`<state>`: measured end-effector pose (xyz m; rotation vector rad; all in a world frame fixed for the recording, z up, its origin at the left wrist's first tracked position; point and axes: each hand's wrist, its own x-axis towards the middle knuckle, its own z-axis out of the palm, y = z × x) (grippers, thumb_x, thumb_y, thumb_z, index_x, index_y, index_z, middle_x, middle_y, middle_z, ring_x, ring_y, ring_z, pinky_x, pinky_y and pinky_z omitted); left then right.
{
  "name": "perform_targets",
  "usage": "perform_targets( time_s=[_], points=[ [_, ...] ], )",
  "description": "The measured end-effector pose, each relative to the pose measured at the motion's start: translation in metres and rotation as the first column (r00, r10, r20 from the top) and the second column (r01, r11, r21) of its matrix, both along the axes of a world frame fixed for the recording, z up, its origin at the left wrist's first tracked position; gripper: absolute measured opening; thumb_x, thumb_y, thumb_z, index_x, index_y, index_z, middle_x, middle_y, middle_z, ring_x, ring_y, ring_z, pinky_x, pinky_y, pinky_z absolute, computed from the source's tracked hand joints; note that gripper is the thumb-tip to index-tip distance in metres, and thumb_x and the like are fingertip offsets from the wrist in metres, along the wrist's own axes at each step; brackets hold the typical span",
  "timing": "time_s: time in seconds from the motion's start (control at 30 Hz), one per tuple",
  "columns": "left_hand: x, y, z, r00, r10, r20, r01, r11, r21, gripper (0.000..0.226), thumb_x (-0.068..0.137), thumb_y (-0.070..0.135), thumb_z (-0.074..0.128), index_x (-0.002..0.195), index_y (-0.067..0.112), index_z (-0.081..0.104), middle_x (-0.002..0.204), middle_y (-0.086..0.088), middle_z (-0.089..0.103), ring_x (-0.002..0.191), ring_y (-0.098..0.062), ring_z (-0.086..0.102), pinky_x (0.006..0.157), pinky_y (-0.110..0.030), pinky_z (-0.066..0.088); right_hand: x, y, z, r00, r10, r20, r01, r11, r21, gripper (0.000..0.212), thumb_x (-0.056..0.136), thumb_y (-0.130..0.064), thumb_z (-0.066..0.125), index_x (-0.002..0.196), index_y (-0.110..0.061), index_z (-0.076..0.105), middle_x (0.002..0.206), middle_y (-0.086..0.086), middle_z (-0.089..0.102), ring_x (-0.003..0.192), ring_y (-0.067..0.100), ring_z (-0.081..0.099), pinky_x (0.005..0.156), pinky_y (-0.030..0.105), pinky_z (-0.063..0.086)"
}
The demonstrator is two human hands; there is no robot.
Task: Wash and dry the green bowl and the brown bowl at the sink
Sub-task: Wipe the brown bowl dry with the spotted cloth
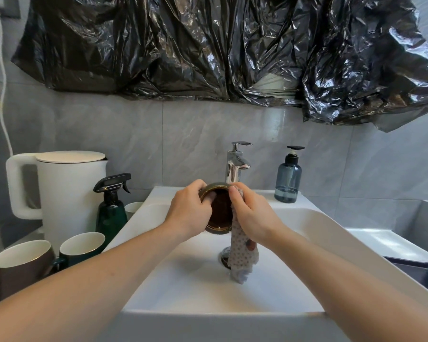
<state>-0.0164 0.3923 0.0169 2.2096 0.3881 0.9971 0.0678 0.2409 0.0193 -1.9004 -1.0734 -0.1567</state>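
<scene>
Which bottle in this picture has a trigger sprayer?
The dark green bottle left of the sink; the blue bottle on the right has a pump top.

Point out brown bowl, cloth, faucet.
brown bowl (219, 213), head view, dark inner wall.
cloth (240, 245), head view, hanging part below the right hand.
faucet (235, 166), head view, chrome body.

A white sink (316, 227) carries the tap (235, 164) at its back edge, with a blue soap bottle (287, 180) on the ledge right of the tap. Left of the sink, a counter (22, 233) holds a white kettle (67, 193), a dark green spray bottle (111, 208) beside the sink, a green mug (80, 246) and a brown mug (22, 265).
</scene>
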Motion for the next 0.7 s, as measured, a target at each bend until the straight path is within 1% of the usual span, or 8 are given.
perform_targets(
  time_s=[0.07, 0.13, 0.23, 0.33, 0.47, 0.53, 0.63, 0.7],
  points=[
    [0.000, -0.002, 0.004, 0.999, 0.033, 0.037, -0.026, 0.984, -0.177, 0.013, 0.105, 0.026, 0.056, 0.098, 0.017, 0.063, 0.095, -0.009, 0.068, 0.073, -0.032, 0.070, 0.044, -0.039, 0.059, -0.001, 0.003, -0.003, 0.996, 0.059, -0.073, -0.061, 0.998, -0.022, 0.037, 0.105, -0.059, 0.032, 0.115, -0.032, 0.055, 0.103, -0.003, 0.071, 0.100, 0.015, 0.066, 0.097, 0.047, 0.053],
    [-0.002, -0.002, 0.005, 0.998, 0.059, 0.038, -0.047, 0.964, -0.261, 0.014, 0.107, 0.026, 0.054, 0.105, 0.015, 0.062, 0.104, -0.011, 0.066, 0.078, -0.030, 0.071, 0.043, -0.035, 0.059, -0.001, 0.006, -0.007, 0.986, 0.096, -0.133, -0.105, 0.993, -0.059, 0.048, 0.099, -0.068, 0.030, 0.120, -0.030, 0.051, 0.108, -0.002, 0.070, 0.105, 0.016, 0.066, 0.101, 0.049, 0.052],
    [-0.002, -0.004, 0.002, 1.000, -0.018, 0.005, 0.019, 0.957, -0.291, 0.014, 0.108, 0.026, 0.053, 0.108, 0.015, 0.061, 0.108, -0.010, 0.066, 0.079, -0.027, 0.070, 0.045, -0.036, 0.061, 0.000, 0.006, -0.008, 0.986, 0.097, -0.138, -0.102, 0.994, -0.027, 0.043, 0.103, -0.061, 0.032, 0.126, -0.030, 0.049, 0.110, -0.001, 0.071, 0.106, 0.016, 0.066, 0.102, 0.048, 0.052],
    [0.001, -0.010, -0.002, 0.996, -0.082, -0.034, 0.072, 0.971, -0.227, 0.013, 0.107, 0.023, 0.053, 0.103, 0.015, 0.062, 0.101, -0.010, 0.066, 0.070, -0.030, 0.071, 0.042, -0.035, 0.057, 0.004, 0.002, -0.005, 0.996, 0.043, -0.080, -0.039, 0.997, 0.063, 0.041, 0.103, -0.059, 0.031, 0.132, -0.036, 0.048, 0.112, -0.003, 0.071, 0.107, 0.015, 0.067, 0.099, 0.047, 0.053],
    [0.004, -0.011, 0.002, 0.999, 0.010, 0.041, 0.000, 0.969, -0.248, 0.015, 0.107, 0.025, 0.053, 0.104, 0.014, 0.062, 0.102, -0.010, 0.064, 0.077, -0.030, 0.070, 0.042, -0.037, 0.059, 0.003, 0.003, -0.004, 0.983, 0.103, -0.149, -0.092, 0.993, 0.077, 0.028, 0.109, -0.050, 0.035, 0.122, -0.032, 0.052, 0.108, -0.005, 0.070, 0.106, 0.013, 0.066, 0.103, 0.047, 0.051],
    [0.004, -0.006, 0.004, 0.993, 0.082, 0.085, -0.048, 0.938, -0.343, 0.017, 0.109, 0.029, 0.051, 0.110, 0.015, 0.061, 0.108, -0.009, 0.064, 0.087, -0.032, 0.070, 0.051, -0.039, 0.063, -0.002, 0.007, -0.007, 0.963, 0.154, -0.223, -0.159, 0.987, -0.007, 0.029, 0.108, -0.053, 0.035, 0.113, -0.029, 0.050, 0.099, -0.001, 0.071, 0.099, 0.016, 0.066, 0.103, 0.049, 0.051],
    [0.004, 0.002, 0.004, 0.990, 0.121, 0.075, -0.081, 0.913, -0.400, 0.018, 0.110, 0.035, 0.047, 0.115, 0.023, 0.060, 0.115, -0.007, 0.068, 0.104, -0.033, 0.067, 0.083, -0.052, 0.064, -0.010, 0.010, -0.011, 0.942, 0.197, -0.271, -0.231, 0.968, -0.097, 0.041, 0.106, -0.060, 0.032, 0.116, -0.025, 0.049, 0.099, 0.003, 0.074, 0.099, 0.019, 0.069, 0.102, 0.045, 0.053],
    [0.005, 0.002, 0.003, 0.997, 0.056, 0.050, -0.028, 0.889, -0.457, 0.017, 0.110, 0.037, 0.046, 0.118, 0.027, 0.057, 0.118, -0.005, 0.068, 0.097, -0.029, 0.069, 0.080, -0.048, 0.066, -0.010, 0.008, -0.010, 0.958, 0.176, -0.228, -0.200, 0.976, -0.089, 0.043, 0.106, -0.060, 0.032, 0.118, -0.024, 0.052, 0.099, 0.001, 0.073, 0.099, 0.017, 0.068, 0.102, 0.043, 0.053]
  ],
)
